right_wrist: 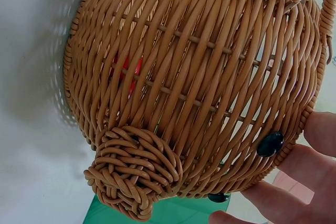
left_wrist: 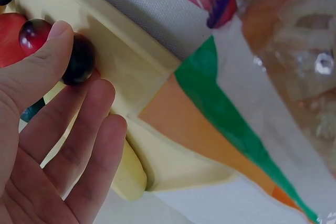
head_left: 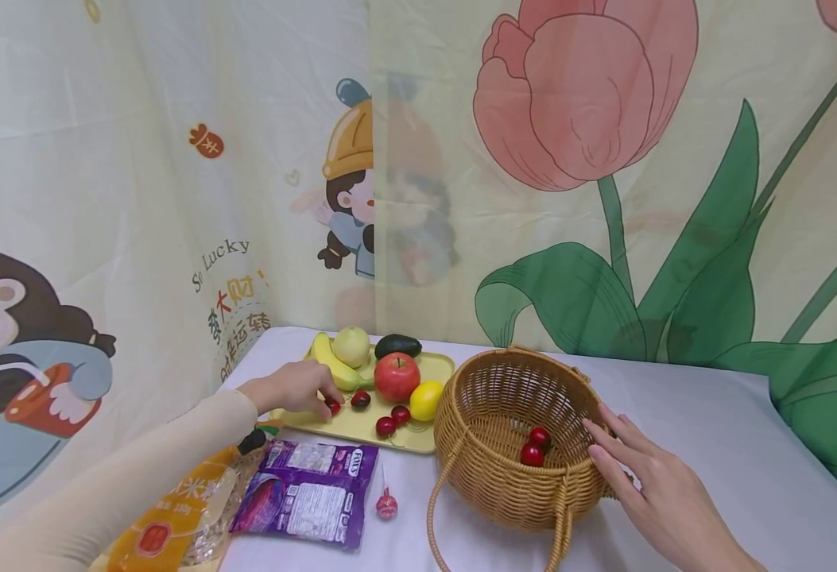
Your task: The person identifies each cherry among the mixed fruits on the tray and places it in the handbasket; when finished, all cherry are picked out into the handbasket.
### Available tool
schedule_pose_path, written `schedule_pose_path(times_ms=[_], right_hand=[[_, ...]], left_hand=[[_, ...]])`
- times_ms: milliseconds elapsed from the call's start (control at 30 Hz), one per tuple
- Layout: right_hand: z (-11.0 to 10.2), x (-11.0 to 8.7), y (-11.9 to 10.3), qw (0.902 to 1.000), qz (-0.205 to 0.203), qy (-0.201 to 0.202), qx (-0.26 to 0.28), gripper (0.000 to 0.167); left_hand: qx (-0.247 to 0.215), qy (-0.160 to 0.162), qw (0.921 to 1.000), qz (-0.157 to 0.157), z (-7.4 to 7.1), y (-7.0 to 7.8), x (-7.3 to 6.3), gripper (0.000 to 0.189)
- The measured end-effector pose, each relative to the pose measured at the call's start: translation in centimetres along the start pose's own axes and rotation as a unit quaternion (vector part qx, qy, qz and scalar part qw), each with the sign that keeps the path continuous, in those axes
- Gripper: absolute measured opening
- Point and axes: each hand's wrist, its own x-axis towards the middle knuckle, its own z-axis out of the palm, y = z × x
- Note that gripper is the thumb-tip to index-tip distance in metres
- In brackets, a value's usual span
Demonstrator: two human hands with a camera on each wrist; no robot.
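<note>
My left hand (head_left: 302, 389) reaches over the yellow tray (head_left: 418, 442), pinching a dark red cherry (left_wrist: 79, 59) between thumb and forefinger. Beside it lies another cherry (head_left: 360, 400), and a pair of cherries (head_left: 393, 422) sits further right on the tray. A brown wicker basket (head_left: 514, 496) stands to the tray's right, with two red cherries (head_left: 536, 446) inside. My right hand (head_left: 650, 473) rests on the basket's right rim, its fingers nearly straight. In the right wrist view, the basket's woven snout (right_wrist: 139, 169) and a black bead eye (right_wrist: 270, 144) show.
Also on the tray are bananas (head_left: 334, 365), a pale round fruit (head_left: 351, 347), an avocado (head_left: 398, 345), a red apple (head_left: 397, 377) and a lemon (head_left: 427, 400). In front lie a purple packet (head_left: 311, 492), a lollipop (head_left: 386, 505) and an orange bag (head_left: 175, 516).
</note>
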Motion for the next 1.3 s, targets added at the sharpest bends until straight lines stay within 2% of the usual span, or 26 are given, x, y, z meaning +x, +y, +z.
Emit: schedule_pose_path(times_ms=[400,867,1000,1167,1300], right_hand=[[0.1,-0.1,0.0,1.0,-0.002,0.004,0.0,0.05],[0.1,-0.2,-0.1,0.9997,-0.012,0.02,0.007,0.047],[0.0,-0.2,-0.1,0.9998,-0.01,0.017,0.004,0.048],[-0.1,-0.1,-0.2,0.9997,-0.016,0.018,0.001,0.048],[-0.1,-0.1,-0.2,0.9995,-0.022,0.022,0.004,0.046]], left_hand=[[-0.007,-0.005,0.9999,-0.007,-0.2,0.3,-0.1,0.024],[-0.003,-0.005,1.0,0.005,-0.7,0.0,-0.3,0.027],[-0.001,-0.004,0.9999,0.011,-2.1,-0.1,-0.5,0.026],[0.013,-0.01,0.9996,0.022,-4.8,0.2,-0.8,0.027],[0.014,-0.019,0.9991,0.035,-7.3,1.5,-0.5,0.028]])
